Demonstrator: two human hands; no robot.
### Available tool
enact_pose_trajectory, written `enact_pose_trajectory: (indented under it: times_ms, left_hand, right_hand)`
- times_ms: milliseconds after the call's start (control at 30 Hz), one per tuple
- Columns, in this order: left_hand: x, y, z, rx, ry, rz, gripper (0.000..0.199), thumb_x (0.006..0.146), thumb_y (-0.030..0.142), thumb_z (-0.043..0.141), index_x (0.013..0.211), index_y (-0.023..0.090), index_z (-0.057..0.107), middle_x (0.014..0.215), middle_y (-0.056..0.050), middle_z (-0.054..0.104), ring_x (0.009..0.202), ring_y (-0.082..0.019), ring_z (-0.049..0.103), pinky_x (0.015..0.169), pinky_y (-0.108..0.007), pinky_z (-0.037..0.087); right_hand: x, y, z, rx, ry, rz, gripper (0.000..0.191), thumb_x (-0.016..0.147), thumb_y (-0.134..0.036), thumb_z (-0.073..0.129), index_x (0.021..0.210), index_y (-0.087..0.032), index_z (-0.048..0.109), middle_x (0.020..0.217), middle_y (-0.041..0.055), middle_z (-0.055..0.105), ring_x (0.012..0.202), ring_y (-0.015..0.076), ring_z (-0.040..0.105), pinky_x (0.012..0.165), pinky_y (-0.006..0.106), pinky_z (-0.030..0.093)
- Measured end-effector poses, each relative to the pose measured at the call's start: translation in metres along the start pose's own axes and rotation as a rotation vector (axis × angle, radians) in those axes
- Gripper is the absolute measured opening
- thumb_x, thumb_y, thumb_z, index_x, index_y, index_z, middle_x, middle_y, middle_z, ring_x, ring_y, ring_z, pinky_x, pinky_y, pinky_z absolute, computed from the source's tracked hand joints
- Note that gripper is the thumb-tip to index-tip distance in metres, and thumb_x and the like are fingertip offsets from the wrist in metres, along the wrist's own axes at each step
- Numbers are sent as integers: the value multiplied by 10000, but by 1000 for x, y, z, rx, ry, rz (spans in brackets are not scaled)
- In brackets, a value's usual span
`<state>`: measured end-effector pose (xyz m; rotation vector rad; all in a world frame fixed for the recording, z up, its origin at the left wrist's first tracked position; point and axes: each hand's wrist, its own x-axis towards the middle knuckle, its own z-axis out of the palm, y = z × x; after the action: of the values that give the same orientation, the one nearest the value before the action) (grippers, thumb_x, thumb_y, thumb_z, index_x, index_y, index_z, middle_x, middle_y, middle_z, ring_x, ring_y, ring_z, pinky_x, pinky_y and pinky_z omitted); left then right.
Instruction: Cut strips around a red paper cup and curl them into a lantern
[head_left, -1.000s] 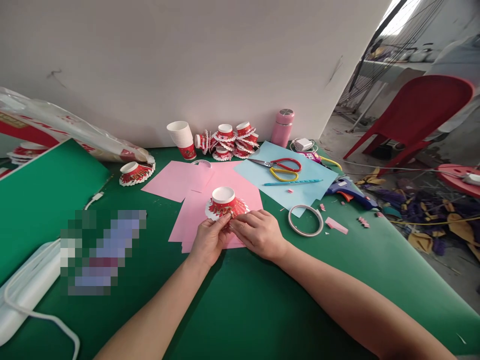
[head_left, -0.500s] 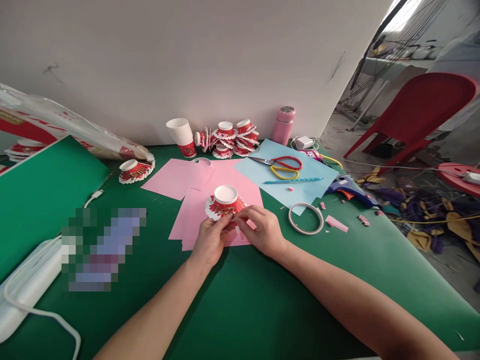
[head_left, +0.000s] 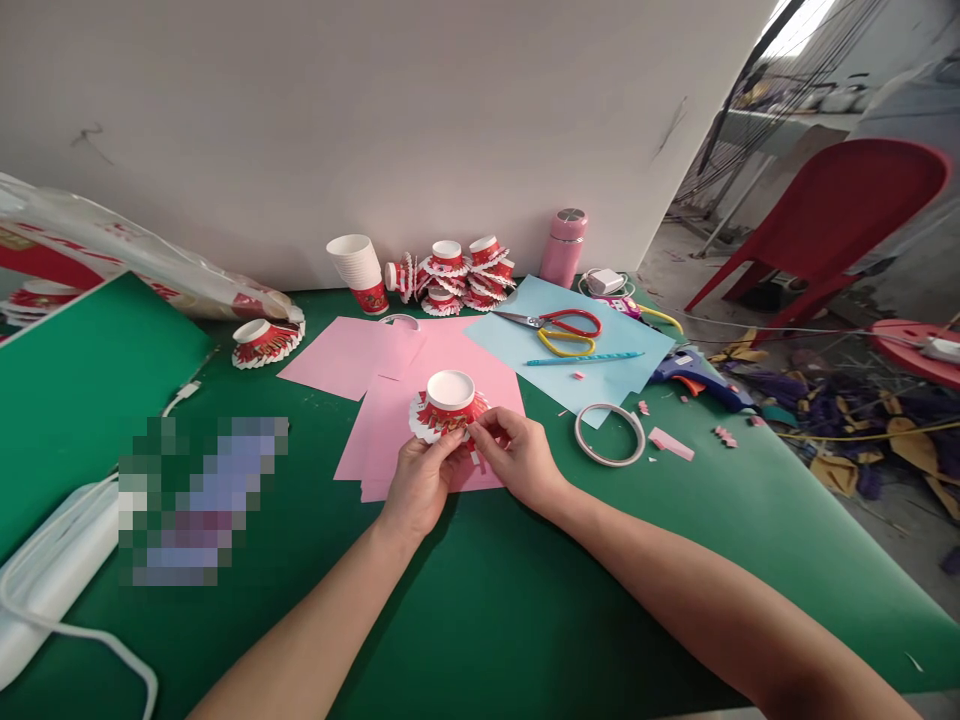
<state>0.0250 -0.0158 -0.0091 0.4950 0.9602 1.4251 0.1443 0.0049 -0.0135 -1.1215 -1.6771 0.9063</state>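
Note:
A red and white paper cup (head_left: pixel 451 392) with its side cut into strips is upside down, white base up, its strips fanned out around it. My left hand (head_left: pixel 422 487) grips the near edge of the strips between thumb and fingers. Close beside it, my right hand (head_left: pixel 523 458) pinches a strip at the cup's near right side. Fingers partly hide the strips there. Pink paper sheets (head_left: pixel 360 445) lie under the cup and hands.
Scissors (head_left: pixel 559 325) and a blue pen (head_left: pixel 585 359) rest on light blue paper (head_left: pixel 517 345). Nearby are a tape roll (head_left: pixel 576 434), a glue gun (head_left: pixel 701 380) and pink scraps (head_left: pixel 673 443). Fringed cups (head_left: pixel 447 262), stacked cups (head_left: pixel 360 272) and a pink flask (head_left: pixel 564 248) stand behind.
My right fingers have shifted slightly at the cup's near edge, and a strip shows more beside them. The left hand keeps its grip. The whole view has drifted a little.

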Motion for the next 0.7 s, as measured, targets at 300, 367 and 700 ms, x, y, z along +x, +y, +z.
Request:
enact_pose_trajectory:
  times_ms: [300,367,700]
  left_hand:
    - [1,-2,-2,49,-66,30,211,608,215,761,804,151,716,843,-48,724,832,-175,642,761,-288,486]
    - [0,-2,-2,73,-69,35,219,604,226,769,804,154,718,843,-51,725,826,-178,645,757,-293,489]
    - [1,0,-2,163,-29,7,302,529,222,815,801,132,721,812,-67,729,782,-182,652,750,-299,490]
  right_hand:
    - [2,1,1,143,-40,127,198,779,-334,527,656,-180,511,536,-28,542,457,82,457,439,192,360]
    - [3,3,1,154,-39,134,195,777,-330,527,656,-179,502,553,-25,545,477,85,465,447,194,366]
    - [4,4,-1,218,-66,196,177,767,-275,539,632,-178,478,539,-40,529,485,76,462,449,183,359]
